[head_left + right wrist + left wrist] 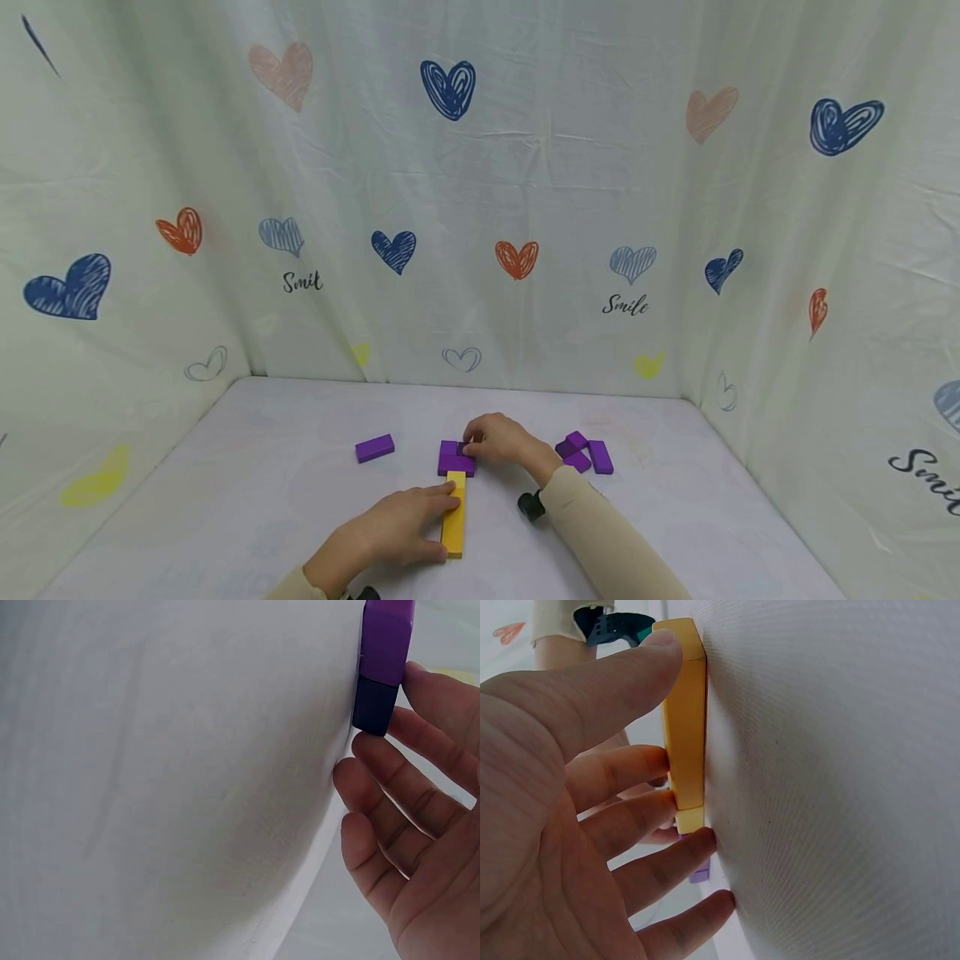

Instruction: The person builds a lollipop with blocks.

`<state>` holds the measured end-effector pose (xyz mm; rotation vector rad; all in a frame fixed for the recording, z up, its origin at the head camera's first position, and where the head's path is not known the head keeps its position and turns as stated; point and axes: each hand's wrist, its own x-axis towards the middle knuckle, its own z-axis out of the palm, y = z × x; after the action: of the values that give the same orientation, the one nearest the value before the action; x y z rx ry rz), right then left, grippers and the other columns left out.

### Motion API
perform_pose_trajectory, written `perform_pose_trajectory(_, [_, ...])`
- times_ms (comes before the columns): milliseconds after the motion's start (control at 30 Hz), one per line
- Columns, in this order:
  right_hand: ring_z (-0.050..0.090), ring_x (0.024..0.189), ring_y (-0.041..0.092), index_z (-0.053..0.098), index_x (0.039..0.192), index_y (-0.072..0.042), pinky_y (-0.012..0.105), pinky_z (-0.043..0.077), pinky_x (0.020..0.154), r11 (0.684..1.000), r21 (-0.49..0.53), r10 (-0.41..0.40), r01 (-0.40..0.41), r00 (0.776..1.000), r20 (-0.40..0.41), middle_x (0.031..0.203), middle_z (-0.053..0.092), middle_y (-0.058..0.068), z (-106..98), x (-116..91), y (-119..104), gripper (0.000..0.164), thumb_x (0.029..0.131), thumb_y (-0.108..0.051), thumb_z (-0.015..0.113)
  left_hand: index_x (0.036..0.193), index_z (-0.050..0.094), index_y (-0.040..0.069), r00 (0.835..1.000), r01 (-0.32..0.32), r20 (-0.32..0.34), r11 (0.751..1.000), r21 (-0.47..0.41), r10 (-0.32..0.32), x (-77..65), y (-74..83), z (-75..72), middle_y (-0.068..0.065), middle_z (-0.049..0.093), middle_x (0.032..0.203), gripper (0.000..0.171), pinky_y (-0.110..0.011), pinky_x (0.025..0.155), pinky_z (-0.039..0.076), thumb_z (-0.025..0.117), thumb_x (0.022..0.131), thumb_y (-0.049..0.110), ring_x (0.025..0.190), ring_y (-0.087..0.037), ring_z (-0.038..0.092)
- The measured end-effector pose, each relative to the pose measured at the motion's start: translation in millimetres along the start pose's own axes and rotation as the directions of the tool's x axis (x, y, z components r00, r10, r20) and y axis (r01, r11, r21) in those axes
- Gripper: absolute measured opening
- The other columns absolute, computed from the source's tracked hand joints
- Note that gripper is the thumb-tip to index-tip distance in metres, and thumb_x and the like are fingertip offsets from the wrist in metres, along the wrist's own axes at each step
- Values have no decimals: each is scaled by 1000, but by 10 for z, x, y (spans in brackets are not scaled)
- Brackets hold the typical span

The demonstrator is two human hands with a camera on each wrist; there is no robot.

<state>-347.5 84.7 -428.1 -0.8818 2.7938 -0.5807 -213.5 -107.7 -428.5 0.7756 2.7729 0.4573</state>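
Yellow blocks (453, 527) lie in a line on the table, pointing away from me. My left hand (401, 527) rests along their left side, its fingers mostly straight. In the left wrist view the thumb touches the near end of the yellow block (684, 727). Purple blocks (452, 463) sit flat at the far end of the yellow line. There my right hand (501, 438) pinches a small purple block (462, 448) at the group's right side. In the right wrist view, its dark end (375, 706) shows beside the fingers.
One purple block (375, 448) lies alone to the left. Several more purple blocks (600, 457) lie in a loose cluster at the right. A curtain (480, 183) printed with hearts surrounds the back and sides of the white table (262, 467).
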Motion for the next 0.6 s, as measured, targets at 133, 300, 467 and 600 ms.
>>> perform_pose_trajectory(133, [55, 78, 8, 71, 101, -19, 24, 51, 74, 1000, 11, 8, -8, 1000, 6, 84, 62, -11, 4, 5, -2, 15, 90, -28, 68, 133, 57, 24, 1000, 8, 4, 1000, -6, -8, -4, 12, -15, 2, 48, 143, 63, -49, 101, 43, 73, 78, 51, 127, -24, 48])
perform_pose_trajectory(300, [55, 77, 8, 71, 101, -19, 25, 51, 74, 1000, 17, 13, -13, 1000, 8, 84, 61, -11, 9, 7, 5, 15, 90, -29, 68, 133, 57, 24, 1000, 10, 5, 1000, -6, -10, -5, 22, -23, 2, 48, 143, 63, -49, 101, 43, 74, 78, 50, 127, -24, 49])
perform_pose_trajectory(467, [55, 80, 9, 70, 104, -19, 27, 51, 76, 1000, 18, 23, -23, 1000, 4, 86, 62, -10, 6, 0, 30, 21, 89, -33, 68, 133, 57, 23, 1000, -1, 1, 1000, 0, 1, -13, 18, -25, 1, 48, 143, 63, -49, 101, 43, 73, 78, 50, 127, -24, 48])
perform_pose_trajectory(600, [55, 81, 10, 69, 106, -17, 27, 51, 75, 999, 37, 19, -18, 1000, -9, 88, 62, -9, -61, -71, 65, 24, 89, -33, 68, 133, 57, 24, 1000, 0, 4, 1000, -4, 0, -15, 21, -31, 1, 47, 144, 63, -49, 101, 42, 73, 78, 50, 128, -25, 48])
